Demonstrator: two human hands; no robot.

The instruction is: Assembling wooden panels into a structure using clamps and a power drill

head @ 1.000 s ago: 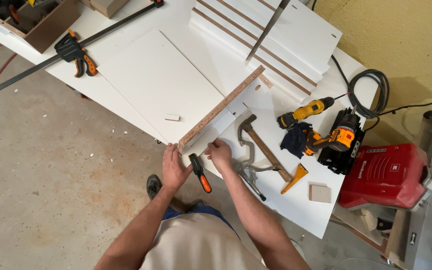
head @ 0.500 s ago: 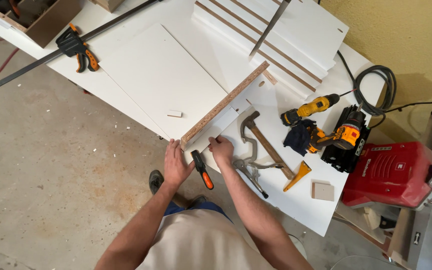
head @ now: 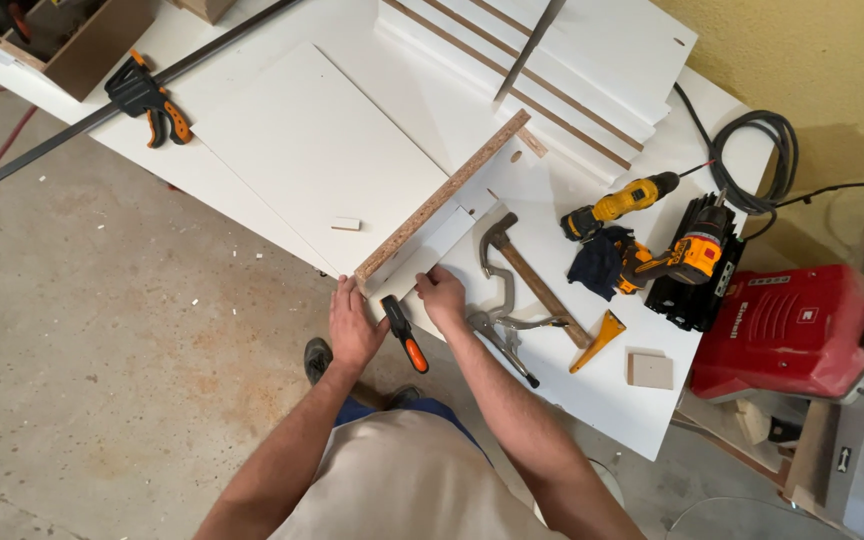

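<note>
While the left hand (head: pixel 352 325) rests flat against the near end of the upright board edge (head: pixel 442 195), its fingers spread and its grip holding nothing, the right hand (head: pixel 442 295) presses on a small white panel (head: pixel 430 255) just beside it, near the centre of the frame; its grip lies loosely open on the panel. Between the two hands lies a black-and-orange clamp handle (head: pixel 404 333). To the right on the white counter (head: pixel 612 400) lie a hammer (head: pixel 522 270), locking pliers (head: pixel 500 335) and two yellow drills (head: pixel 620 205). A bar clamp (head: pixel 147 95) lies at upper left.
</note>
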